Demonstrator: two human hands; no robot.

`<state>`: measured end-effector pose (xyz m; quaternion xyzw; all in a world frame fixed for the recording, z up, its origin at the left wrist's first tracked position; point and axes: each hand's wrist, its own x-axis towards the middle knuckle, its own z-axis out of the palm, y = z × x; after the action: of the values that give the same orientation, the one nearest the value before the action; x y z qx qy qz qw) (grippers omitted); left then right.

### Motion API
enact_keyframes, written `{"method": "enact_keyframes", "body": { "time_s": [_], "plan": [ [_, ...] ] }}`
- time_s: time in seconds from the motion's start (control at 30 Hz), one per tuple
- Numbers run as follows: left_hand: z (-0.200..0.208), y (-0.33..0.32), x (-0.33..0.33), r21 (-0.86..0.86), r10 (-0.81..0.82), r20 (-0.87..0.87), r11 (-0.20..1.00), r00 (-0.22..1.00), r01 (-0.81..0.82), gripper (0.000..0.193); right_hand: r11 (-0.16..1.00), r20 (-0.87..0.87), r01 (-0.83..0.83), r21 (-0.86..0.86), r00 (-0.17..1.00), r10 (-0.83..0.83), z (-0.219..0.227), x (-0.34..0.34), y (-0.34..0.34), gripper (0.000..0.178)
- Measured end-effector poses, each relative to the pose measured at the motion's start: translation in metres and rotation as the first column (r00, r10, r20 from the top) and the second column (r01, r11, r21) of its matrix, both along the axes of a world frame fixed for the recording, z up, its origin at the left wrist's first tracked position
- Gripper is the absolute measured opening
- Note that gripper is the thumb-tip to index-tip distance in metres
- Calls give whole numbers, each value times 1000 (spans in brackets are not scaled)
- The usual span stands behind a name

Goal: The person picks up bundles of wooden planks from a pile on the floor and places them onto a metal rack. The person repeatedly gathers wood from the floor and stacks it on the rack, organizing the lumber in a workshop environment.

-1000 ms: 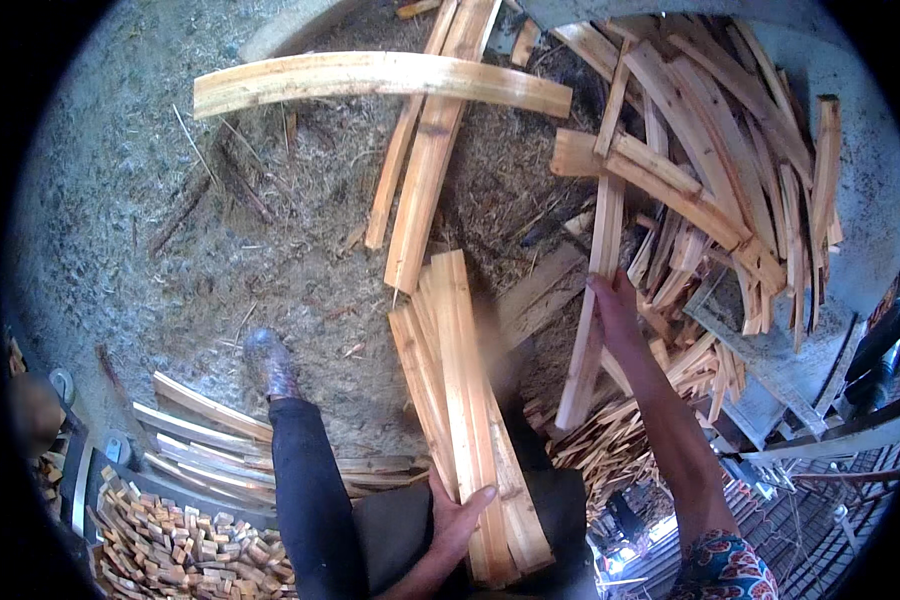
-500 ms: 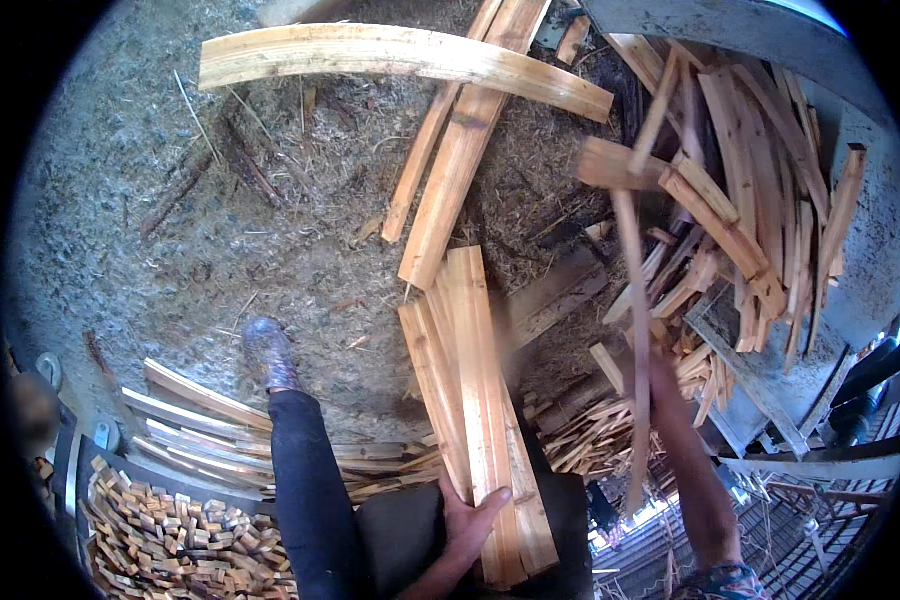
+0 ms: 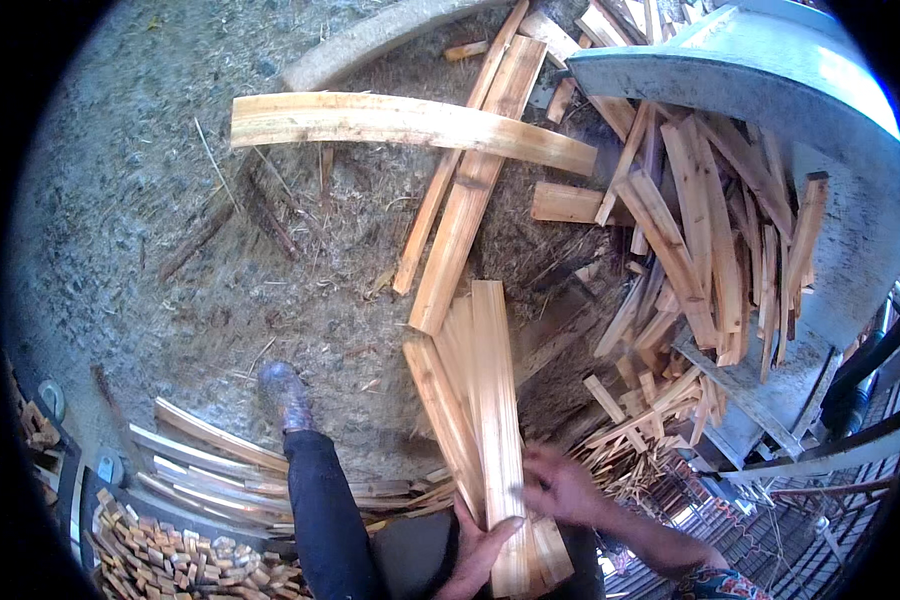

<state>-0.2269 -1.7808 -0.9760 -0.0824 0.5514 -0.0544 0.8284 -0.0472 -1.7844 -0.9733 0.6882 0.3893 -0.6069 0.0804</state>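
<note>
Several sawn wooden boards (image 3: pixel 498 400) lie in a fanned bundle, their near ends at my lap. My left hand (image 3: pixel 480 550) grips the bundle near its lower end, thumb across the top board and fingers round the left edge. My right hand (image 3: pixel 565 488) is just beside the bundle's right edge, fingers loosely bent and apart, with nothing visible in them. Whether its fingertips touch the boards I cannot tell. Beyond the bundle, two long boards (image 3: pixel 470 210) lie on the ground, with a curved-looking pale board (image 3: pixel 400 125) across them.
At the right, a heap of wood offcuts (image 3: pixel 705 230) leans on a grey metal frame (image 3: pixel 850 260). Thin scraps (image 3: pixel 650 420) lie below it. At the lower left are long strips (image 3: pixel 220 450) and a pile of short blocks (image 3: pixel 190 550). My booted foot (image 3: pixel 285 395) stands on the dirt.
My right hand has let go of a thin wood strip it held upright by the scrap heap and has come left to the bundle. My left hand keeps its grip. The view has shifted.
</note>
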Motion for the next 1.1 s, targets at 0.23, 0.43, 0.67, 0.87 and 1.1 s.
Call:
{"method": "enact_keyframes", "body": {
  "time_s": [0.23, 0.43, 0.67, 0.87, 1.1],
  "plan": [
    [8, -2, -2, -10, 79, -22, 997, 997, -79, 59, 587, 120, 771, 246, 577, -808, -215, 79, 160, 73],
    [-1, -31, 2, -40, 112, -122, 992, 986, -117, 99, -192, -310, 967, 169, -133, -942, -243, 75, 244, 70],
    [-4, -15, -5, -81, 112, -133, 989, 985, -123, 93, -248, -303, 954, 168, -190, -934, -282, 105, 240, 56],
    [-2, -17, 2, -71, 55, -142, 995, 988, -65, 93, -140, -370, 987, 84, -100, -924, -244, 64, 222, 42],
    [-4, 6, -3, -34, -112, -69, 993, 991, 110, 97, 247, -203, 968, -34, 235, -951, -110, 61, 187, 48]
  ]
}}
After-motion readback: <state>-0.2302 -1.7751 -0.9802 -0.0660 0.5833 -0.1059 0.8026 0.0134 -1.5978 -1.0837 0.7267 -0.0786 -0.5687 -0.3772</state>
